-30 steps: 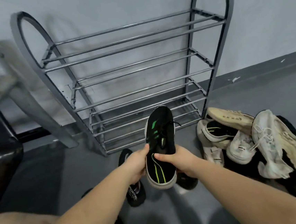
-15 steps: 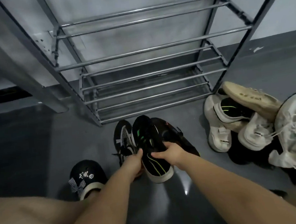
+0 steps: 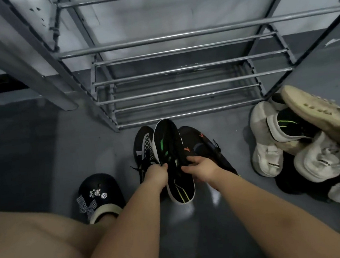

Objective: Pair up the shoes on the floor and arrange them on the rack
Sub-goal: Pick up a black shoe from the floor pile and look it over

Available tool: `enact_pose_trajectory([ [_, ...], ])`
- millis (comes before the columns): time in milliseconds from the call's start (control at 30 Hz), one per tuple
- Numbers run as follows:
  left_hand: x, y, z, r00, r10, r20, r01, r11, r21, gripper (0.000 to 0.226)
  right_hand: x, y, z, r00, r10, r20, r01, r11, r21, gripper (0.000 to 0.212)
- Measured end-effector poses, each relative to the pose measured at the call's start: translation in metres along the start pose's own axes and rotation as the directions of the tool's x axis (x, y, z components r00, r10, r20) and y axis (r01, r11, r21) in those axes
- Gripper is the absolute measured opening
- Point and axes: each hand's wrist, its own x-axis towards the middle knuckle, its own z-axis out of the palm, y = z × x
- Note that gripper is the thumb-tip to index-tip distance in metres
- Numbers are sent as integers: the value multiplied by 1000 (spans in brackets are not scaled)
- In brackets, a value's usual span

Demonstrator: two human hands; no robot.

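A black shoe with green stripes and a white sole [image 3: 170, 149] is low over the floor, toe toward the grey metal rack [image 3: 181, 82]. My left hand [image 3: 156, 175] grips its left side and my right hand [image 3: 200, 168] grips its right side. A black and white mesh shoe [image 3: 142, 146] lies just to its left. A black shoe with orange marks [image 3: 199, 144] lies just to its right. At the right a pile holds a second black and green shoe [image 3: 289, 126], white sneakers [image 3: 263, 140] and a beige shoe [image 3: 317, 112].
A black slipper with a checked bow [image 3: 99, 196] covers the foot at lower left, beside my bare leg. A slanted grey metal leg [image 3: 12, 52] stands left of the rack. Grey floor and a pale wall surround the rack, whose shelves are bare bars.
The black and green shoe has come down from in front of the rack to floor level between the two black shoes. The view has tilted down and moved closer to the rack.
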Motion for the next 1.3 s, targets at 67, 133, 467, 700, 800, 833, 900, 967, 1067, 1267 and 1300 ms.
enact_pose_trajectory([
  [67, -2, 6, 2, 982, 133, -137, -123, 989, 81, 37, 6, 2, -8, 999, 23, -26, -22, 999, 35, 58],
  [133, -8, 12, 9, 946, 259, -195, -251, 966, 66, 35, 15, 7, -21, 993, -8, -118, 6, 1000, -22, 59],
  [467, -14, 12, 106, 956, -34, 293, 56, 996, -67, 30, 7, 45, -94, 931, 93, -354, -173, 964, -201, 50],
  [700, -20, 21, 132, 917, -125, 379, 259, 908, -329, 38, 13, 57, -90, 936, 175, -306, -201, 978, -58, 47],
  [800, -24, 23, 134, 919, -121, 375, 273, 882, -384, 40, 14, 58, -94, 939, 180, -292, -188, 982, 2, 55],
  [833, -23, 22, 134, 924, -114, 365, 269, 873, -407, 42, 13, 56, -97, 938, 179, -298, -187, 982, 2, 56],
  [900, -22, 23, 132, 924, -98, 368, 273, 844, -461, 45, 9, 51, -105, 938, 164, -306, -171, 985, 2, 57],
  [967, -24, 24, 129, 931, -70, 357, 245, 847, -472, 43, 6, 49, -111, 939, 150, -309, -155, 988, 8, 56],
  [1067, -26, 20, 128, 954, -35, 298, 195, 829, -524, 43, -4, 49, -109, 944, 150, -295, -121, 986, 113, 44],
  [1267, -43, 29, 122, 955, 89, 284, 62, 874, -481, 44, -36, 58, -106, 948, 206, -241, -87, 901, 425, 31],
  [1300, -45, 31, 120, 953, 96, 288, 48, 890, -454, 44, -39, 61, -106, 947, 217, -237, -91, 889, 450, 31],
])
